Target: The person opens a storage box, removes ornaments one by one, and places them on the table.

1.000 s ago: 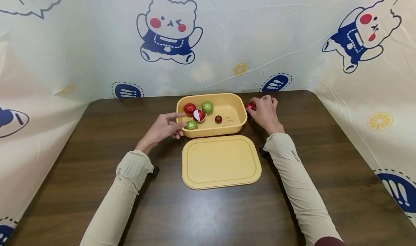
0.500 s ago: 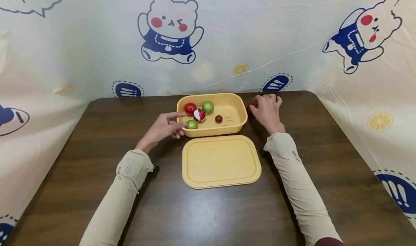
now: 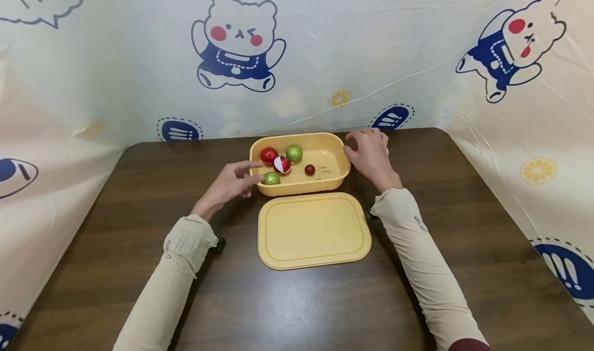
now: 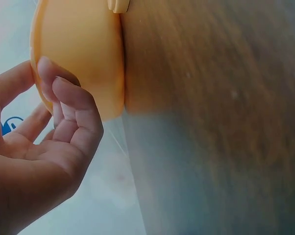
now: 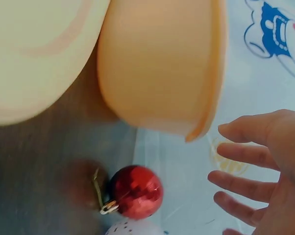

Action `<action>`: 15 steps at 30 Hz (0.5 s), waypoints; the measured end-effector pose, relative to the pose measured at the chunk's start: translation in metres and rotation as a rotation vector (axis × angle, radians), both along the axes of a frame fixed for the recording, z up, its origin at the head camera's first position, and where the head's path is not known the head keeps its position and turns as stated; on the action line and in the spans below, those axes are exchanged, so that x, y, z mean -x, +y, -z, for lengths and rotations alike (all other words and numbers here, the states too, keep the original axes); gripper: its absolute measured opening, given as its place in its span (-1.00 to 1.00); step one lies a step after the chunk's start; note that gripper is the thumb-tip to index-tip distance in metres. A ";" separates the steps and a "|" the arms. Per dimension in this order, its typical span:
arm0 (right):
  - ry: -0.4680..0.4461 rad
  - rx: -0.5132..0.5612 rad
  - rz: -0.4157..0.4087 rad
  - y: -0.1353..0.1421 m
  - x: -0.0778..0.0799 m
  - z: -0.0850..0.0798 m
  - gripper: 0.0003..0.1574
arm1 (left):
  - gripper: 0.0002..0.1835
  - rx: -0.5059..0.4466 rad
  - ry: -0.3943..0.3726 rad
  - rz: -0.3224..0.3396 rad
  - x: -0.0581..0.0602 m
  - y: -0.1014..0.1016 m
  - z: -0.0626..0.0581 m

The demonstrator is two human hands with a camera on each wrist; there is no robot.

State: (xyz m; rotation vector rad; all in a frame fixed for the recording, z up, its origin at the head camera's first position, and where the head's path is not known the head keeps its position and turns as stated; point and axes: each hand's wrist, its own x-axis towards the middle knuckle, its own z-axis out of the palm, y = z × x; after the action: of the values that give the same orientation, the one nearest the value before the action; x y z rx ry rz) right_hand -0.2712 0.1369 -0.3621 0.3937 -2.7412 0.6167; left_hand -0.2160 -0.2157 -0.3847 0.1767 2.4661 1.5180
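Observation:
The yellow box (image 3: pixel 301 188) stands at the back of the table. My left hand (image 3: pixel 229 183) holds its left end, index finger and thumb over the rim, other fingers curled against the outer wall in the left wrist view. Inside lie red balls, green glitter ornaments (image 3: pixel 294 153), a red-and-white ornament (image 3: pixel 282 164) and a small dark red ball (image 3: pixel 310 170). My right hand (image 3: pixel 371 155) hovers beside the right end, its fingers spread and holding nothing in the right wrist view. Below it on the table sits a shiny red Christmas ball (image 5: pixel 136 192) with a gold cap and loop.
A flat yellow lid (image 3: pixel 314 231) lies just in front of the box. Beside the red ball is a dotted white ball (image 5: pixel 134 227), partly cut off by the frame. A printed cloth (image 3: pixel 306 57) hangs behind the table's back edge (image 3: pixel 223 139).
My right hand has let go of the red ball and risen a little, toward the box. The left hand stays at the box's left end.

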 end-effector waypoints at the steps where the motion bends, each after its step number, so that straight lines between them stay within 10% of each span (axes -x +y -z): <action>1: 0.008 0.000 -0.017 -0.002 -0.001 -0.001 -0.67 | -0.47 0.007 0.000 -0.001 0.000 0.000 0.000; 15: -0.103 -0.072 -0.259 -0.038 -0.018 -0.001 -0.57 | -0.49 0.006 0.019 0.008 -0.002 0.001 0.000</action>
State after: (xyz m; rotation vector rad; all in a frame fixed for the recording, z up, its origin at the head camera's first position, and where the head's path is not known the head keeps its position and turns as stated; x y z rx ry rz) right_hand -0.2535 0.0989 -0.3609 0.7635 -2.8403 0.6171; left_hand -0.2143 -0.2149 -0.3845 0.2003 2.4810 1.5126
